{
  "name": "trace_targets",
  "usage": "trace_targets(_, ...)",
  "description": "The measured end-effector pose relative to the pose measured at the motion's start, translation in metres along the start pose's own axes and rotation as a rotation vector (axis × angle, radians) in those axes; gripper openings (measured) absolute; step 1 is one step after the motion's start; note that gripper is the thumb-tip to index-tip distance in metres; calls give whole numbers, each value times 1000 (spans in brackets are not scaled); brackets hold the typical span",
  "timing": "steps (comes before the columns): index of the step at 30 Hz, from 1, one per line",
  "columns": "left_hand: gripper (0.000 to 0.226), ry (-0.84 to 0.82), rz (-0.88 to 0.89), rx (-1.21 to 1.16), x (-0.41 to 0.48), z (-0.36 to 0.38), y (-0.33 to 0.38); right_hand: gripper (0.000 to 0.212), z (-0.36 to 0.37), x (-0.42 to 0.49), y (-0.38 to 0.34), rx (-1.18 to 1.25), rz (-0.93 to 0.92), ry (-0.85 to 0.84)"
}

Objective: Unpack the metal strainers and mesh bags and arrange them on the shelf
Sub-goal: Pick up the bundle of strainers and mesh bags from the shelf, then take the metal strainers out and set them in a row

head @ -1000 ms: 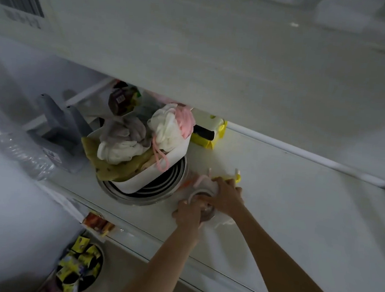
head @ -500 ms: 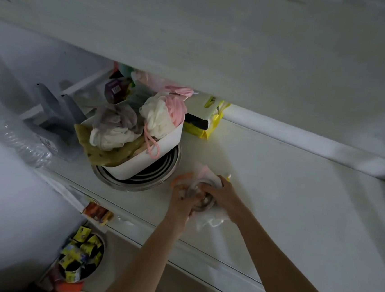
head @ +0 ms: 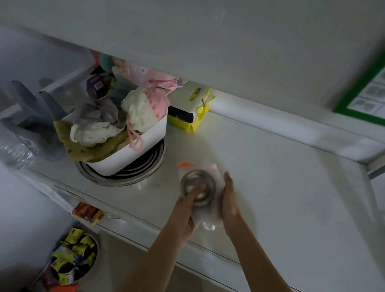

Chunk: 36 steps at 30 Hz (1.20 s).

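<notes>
Far left on the white shelf (head: pixel 289 178): two grey upright handles (head: pixel 33 104), leaning up-left. Next, one white tub (head: pixel 139 150) heaped with mesh bags (head: pixel 141 110) in cream, pink, grey and olive, exact count unclear, seated tilted on a stack of large metal rings (head: pixel 144 167). Behind, one yellow packet (head: pixel 195 110), lying flat. Below the shelf edge, one round bowl (head: pixel 74 261) full of yellow-and-black sachets. Mid-shelf, one small round metal strainer (head: pixel 198 190), open side up and no long axis, resting on a clear plastic wrapper (head: pixel 208 215). Left hand (head: pixel 188 218) closed around strainer rim and wrapper, fingertips dipping inside. Right hand (head: pixel 229 202) flat, fingers pressed together, edge-on beside the strainer against the wrapper.
</notes>
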<state>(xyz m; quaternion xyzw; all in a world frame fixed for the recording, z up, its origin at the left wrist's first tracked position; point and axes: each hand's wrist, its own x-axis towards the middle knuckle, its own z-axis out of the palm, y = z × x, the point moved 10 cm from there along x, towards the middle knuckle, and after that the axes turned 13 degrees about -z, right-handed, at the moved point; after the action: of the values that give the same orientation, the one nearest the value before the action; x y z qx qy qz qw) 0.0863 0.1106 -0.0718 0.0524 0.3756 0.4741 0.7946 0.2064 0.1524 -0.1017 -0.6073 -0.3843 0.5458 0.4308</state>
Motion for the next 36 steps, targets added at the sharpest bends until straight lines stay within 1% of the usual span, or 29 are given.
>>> trace_targets(1,52,2,-27,-22,0,1,-4,86,-6,-4,0,69,35,10)
trace_targets(2,44,-7,-51,-45,1,2,-10,73,-10,-12,-3,120,53,21)
trace_targets(3,40,-21,-72,-74,0,5,-15,61,-12,-24,-16,147,45,21)
trace_targets(5,43,-39,-91,-128,-2,8,-24,48,-23,-36,-32,148,-15,26)
trace_targets(7,56,-82,-79,-163,-5,15,-27,36,-32,-48,-49,151,-111,-20)
trace_targets(8,62,-98,-73,-151,-8,20,-27,30,-38,-54,-55,137,-156,-36)
trace_targets(9,64,-99,-71,-131,-10,23,-27,27,-46,-59,-59,110,-188,-36)
trace_targets(11,59,-76,-76,-81,-13,28,-30,27,-58,-70,-71,64,-267,-13)
trace_targets(15,57,-107,-44,51,-21,49,-38,27,-79,-84,-85,-88,-353,135)
trace_targets(17,50,-103,-60,66,-25,56,-44,25,-83,-88,-93,-131,-402,174)
trace_targets(19,40,-103,-98,65,-28,63,-50,21,-85,-90,-101,-156,-444,175)
trace_targets(22,19,-47,-162,86,-29,62,-59,16,-85,-93,-106,-189,-475,152)
trace_targets(25,16,-37,-173,46,-29,61,-64,18,-87,-95,-104,-228,-474,150)
trace_targets(28,32,-142,-163,-22,-33,75,-63,22,-93,-95,-99,-274,-470,197)
trace_targets(30,44,-151,-165,58,-37,85,-65,25,-94,-97,-97,-296,-476,204)
trace_targets(32,41,-134,-146,154,-37,91,-69,29,-92,-97,-98,-349,-509,175)
trace_targets(33,40,-124,-139,163,-37,93,-70,31,-91,-98,-99,-352,-520,147)
trace_targets(34,40,-121,-135,151,-36,93,-71,32,-92,-98,-98,-293,-514,112)
trace_targets(36,42,-129,-119,104,-33,91,-71,33,-98,-99,-91,-22,-421,60)
